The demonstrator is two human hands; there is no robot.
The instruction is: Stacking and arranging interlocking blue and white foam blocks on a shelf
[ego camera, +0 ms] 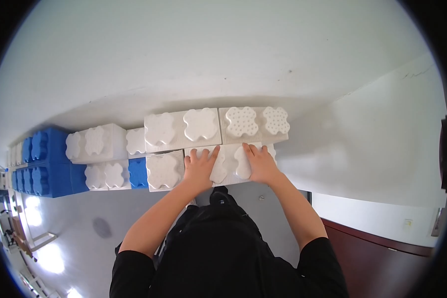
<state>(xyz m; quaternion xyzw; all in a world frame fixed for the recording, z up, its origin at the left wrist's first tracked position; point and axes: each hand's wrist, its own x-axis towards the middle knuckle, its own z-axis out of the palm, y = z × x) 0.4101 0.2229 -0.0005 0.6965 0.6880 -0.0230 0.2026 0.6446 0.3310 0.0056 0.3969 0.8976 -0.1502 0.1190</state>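
My left hand (201,165) lies with spread fingers on the left part of a white foam building block (229,158) with raised, wavy-edged studs. On the right part of the same block rests my right hand (262,164), fingertips near its far edge. Behind this block, against the wall, stand two higher-looking white blocks, one with smooth studs (182,128) and one with dotted studs (254,124). Just left of my left hand is another white block (164,170). The palms hide parts of the studs, and the block's underside is out of sight.
A stepped row of white blocks (117,143) and blue blocks (59,167) runs left along the white wall (223,48). Grey floor (130,216) lies below. A dark red panel (372,257) stands at lower right, and a metal frame (44,240) at lower left.
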